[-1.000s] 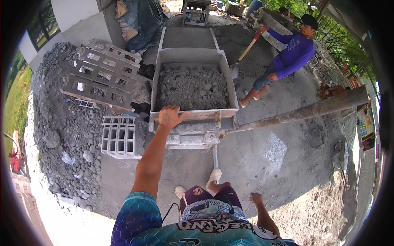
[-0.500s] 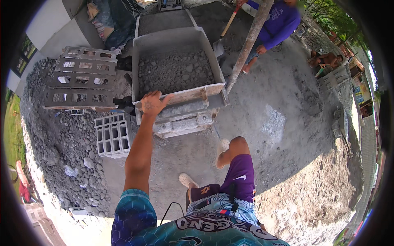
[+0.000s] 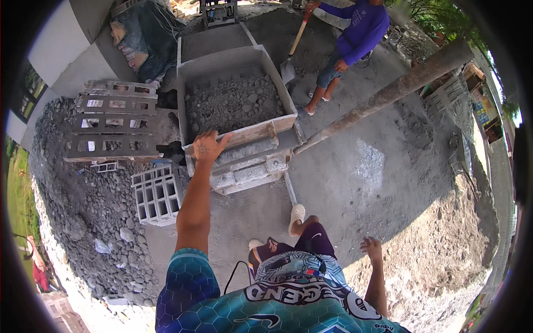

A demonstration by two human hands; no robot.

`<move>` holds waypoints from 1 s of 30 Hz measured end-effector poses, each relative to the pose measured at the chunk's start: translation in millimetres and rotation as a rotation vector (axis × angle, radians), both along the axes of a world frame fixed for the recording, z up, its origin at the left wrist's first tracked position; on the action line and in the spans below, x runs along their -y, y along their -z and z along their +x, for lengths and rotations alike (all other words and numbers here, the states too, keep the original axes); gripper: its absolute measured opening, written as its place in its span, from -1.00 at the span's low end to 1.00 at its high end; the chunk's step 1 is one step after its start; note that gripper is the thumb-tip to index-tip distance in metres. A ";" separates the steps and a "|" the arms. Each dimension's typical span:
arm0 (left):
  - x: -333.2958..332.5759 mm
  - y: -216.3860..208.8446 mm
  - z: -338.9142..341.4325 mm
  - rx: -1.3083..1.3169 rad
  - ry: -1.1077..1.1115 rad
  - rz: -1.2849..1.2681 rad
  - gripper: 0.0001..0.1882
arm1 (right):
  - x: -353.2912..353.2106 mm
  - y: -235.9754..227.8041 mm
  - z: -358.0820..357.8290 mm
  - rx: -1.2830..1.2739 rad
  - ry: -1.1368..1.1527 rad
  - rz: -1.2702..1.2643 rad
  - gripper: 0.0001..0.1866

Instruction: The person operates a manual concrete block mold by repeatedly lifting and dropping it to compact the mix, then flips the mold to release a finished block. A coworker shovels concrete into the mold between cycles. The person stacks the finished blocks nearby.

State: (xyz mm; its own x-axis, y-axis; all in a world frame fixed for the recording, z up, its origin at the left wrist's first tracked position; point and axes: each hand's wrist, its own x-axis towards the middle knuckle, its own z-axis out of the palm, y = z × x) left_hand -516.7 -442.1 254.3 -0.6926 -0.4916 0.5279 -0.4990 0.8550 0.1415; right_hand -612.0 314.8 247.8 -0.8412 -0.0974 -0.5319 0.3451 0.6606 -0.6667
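My left hand (image 3: 207, 145) rests on the near rim of a metal box (image 3: 261, 124), fingers curled over the edge and thumb pointing right. Loose grey gravel mix (image 3: 236, 100) lies inside the box. Below the box's near side is a metal frame (image 3: 250, 171) with bolted plates, crusted with cement. A long thick pole (image 3: 383, 102) slants from the frame's right side up to the far right. My right hand (image 3: 373, 250) hangs free on the right, fingers loosely apart and nothing in it.
On the left, hollow concrete blocks (image 3: 158, 194) stand beside stacked blocks (image 3: 114, 119) and a gravel pile (image 3: 89, 222). A person in a purple shirt (image 3: 363, 28) stands beyond the box, holding a shovel (image 3: 297, 44). A bar (image 3: 291, 190) reaches toward my foot.
The pole has swung down to the right, from steep to slanted. My right hand has come into view. My left hand stays on the rim. The leg that was stepping forward has drawn closer to me.
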 end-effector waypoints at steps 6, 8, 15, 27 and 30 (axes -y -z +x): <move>8.1 3.1 8.7 -0.036 0.006 -0.021 -0.25 | -107.9 33.0 155.5 0.340 -0.005 0.366 -0.60; 4.7 3.4 -0.4 -0.055 0.007 -0.014 -0.24 | -131.5 38.0 173.0 0.392 -0.409 0.640 -0.60; 8.8 11.1 3.8 -0.073 -0.039 -0.053 -0.23 | -112.0 81.5 147.2 0.356 -0.165 0.423 -0.71; -11.0 22.4 10.8 -0.019 -0.026 0.048 -0.24 | -20.5 54.6 45.4 0.174 -0.081 0.103 -0.68; 1.3 13.0 6.0 -0.010 -0.023 0.039 -0.26 | 35.5 55.1 12.7 -0.012 -0.559 0.350 -0.70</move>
State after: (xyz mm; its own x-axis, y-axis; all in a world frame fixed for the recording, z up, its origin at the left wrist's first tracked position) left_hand -510.6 -443.3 241.2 -0.6759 -0.5274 0.5147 -0.5166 0.8372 0.1794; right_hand -599.4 279.2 192.7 -0.7201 -0.3439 -0.6026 -0.1184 0.9167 -0.3817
